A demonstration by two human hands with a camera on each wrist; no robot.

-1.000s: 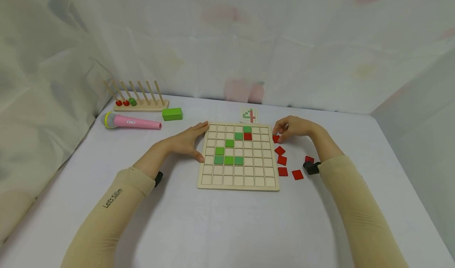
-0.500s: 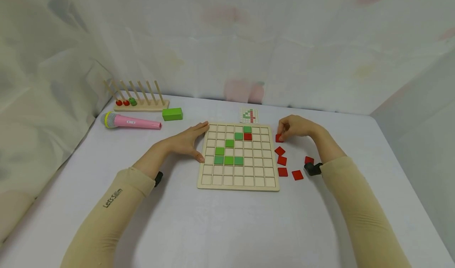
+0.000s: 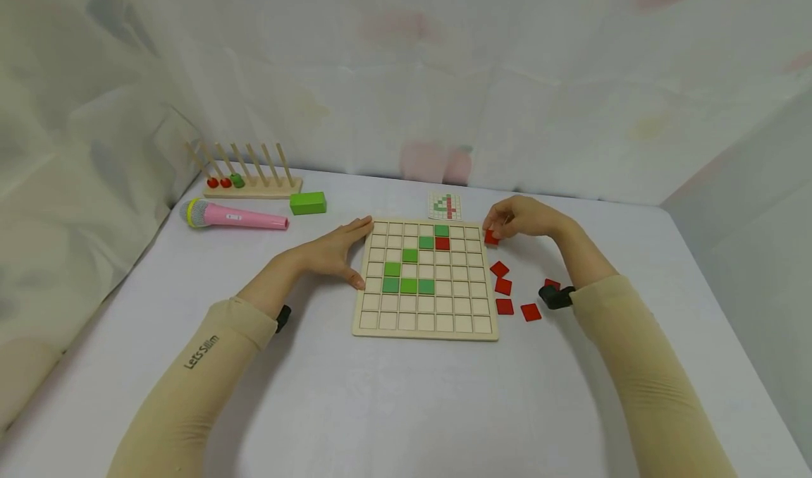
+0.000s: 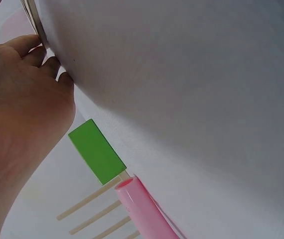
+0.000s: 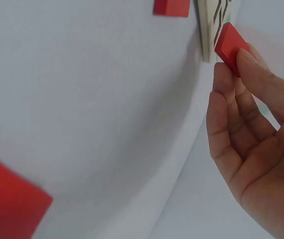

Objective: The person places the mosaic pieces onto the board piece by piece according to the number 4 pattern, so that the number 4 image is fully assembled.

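A wooden grid board (image 3: pixel 425 326) lies flat in the middle of the table, with several green tiles (image 3: pixel 409 286) and one red tile (image 3: pixel 442 243) in its cells. My left hand (image 3: pixel 328 254) rests against the board's left edge, thumb and fingers spread along it. Beside the upper right edge, my right hand (image 3: pixel 525 217) pinches a red square tile (image 5: pixel 230 46) between thumb and fingers; the right wrist view shows it raised off the table. Several loose red tiles (image 3: pixel 504 286) lie right of the board, one partly hidden by the right wrist camera.
Behind the board lies a small pattern card (image 3: pixel 445 206). At the back left are a peg rack (image 3: pixel 254 192) with red and green beads, a green block (image 3: pixel 307 203) and a pink toy microphone (image 3: pixel 244 218). Fabric walls (image 3: pixel 406 76) bound the table at the back and sides.
My right hand has picked up the red tile beside the board's upper right edge, first shifting slightly right, then lifting up and leftward. My left hand stays where it was.
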